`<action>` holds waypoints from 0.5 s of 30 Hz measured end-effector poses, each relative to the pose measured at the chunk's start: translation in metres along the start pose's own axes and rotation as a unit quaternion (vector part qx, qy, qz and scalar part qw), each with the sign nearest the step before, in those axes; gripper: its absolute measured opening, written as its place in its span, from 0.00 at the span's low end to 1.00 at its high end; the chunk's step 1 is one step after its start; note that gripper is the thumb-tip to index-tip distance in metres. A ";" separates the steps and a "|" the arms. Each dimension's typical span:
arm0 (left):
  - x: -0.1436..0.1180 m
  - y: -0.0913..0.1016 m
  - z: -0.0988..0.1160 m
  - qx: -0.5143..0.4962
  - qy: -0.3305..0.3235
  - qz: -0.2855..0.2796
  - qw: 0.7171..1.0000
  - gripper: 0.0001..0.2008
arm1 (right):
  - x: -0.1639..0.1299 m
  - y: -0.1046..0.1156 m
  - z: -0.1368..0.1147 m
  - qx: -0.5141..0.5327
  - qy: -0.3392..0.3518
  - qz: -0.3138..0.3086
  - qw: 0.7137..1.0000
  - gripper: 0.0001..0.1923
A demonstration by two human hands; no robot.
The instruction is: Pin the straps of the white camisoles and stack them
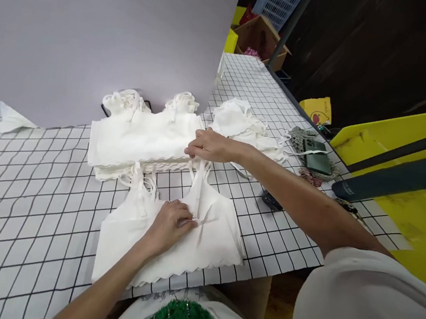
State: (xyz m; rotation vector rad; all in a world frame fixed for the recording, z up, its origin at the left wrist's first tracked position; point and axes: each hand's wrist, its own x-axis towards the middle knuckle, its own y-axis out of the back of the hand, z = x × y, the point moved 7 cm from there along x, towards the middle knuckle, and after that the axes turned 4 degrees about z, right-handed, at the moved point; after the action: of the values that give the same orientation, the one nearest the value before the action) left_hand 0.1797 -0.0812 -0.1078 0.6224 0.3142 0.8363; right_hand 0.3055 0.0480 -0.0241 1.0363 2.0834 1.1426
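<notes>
White top [172,237] under left hand [168,225] overhangs the table edge [280,271].

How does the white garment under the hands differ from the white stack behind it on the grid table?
The near garment lies alone and flat at the table's front edge, under the left hand; the stack holds several pieces piled together, farther back by the grey board. The near garment's straps are drawn toward the right hand, which rests at the stack's front corner; the stack's straps bunch at its far side. Both are white with scalloped hems.
</notes>
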 end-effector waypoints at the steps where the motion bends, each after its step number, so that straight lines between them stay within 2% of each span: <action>1: 0.001 -0.001 -0.001 0.003 0.002 -0.004 1.000 0.12 | 0.003 -0.001 0.002 -0.001 -0.005 0.006 1.000 0.25; 5: 0.005 -0.005 -0.006 0.021 -0.010 0.013 1.000 0.12 | 0.009 -0.002 0.013 -0.005 -0.016 0.025 1.000 0.23; 8: -0.002 0.010 -0.004 0.059 -0.052 0.111 0.991 0.08 | -0.007 -0.004 0.005 -0.010 0.015 0.081 0.997 0.19; 10: -0.022 0.025 0.005 0.106 -0.104 0.195 0.970 0.16 | -0.034 -0.013 -0.013 -0.016 0.033 0.158 0.987 0.18; 12: -0.048 0.033 0.015 0.162 -0.152 0.224 0.949 0.25 | -0.070 -0.038 -0.037 -0.037 0.021 0.212 0.976 0.23; 13: -0.060 0.032 0.018 0.193 -0.165 0.209 0.944 0.28 | -0.088 -0.058 -0.050 -0.053 0.011 0.213 0.976 0.26; 15: -0.079 0.023 0.017 0.259 -0.179 0.147 0.938 0.33 | -0.120 -0.107 -0.076 -0.084 0.022 0.167 0.982 0.36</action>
State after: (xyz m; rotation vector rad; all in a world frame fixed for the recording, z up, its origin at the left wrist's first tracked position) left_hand 0.1237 -0.1372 -0.0785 1.3215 0.1044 0.9093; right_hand 0.2768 -0.1216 -0.0680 1.3183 1.8505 1.4890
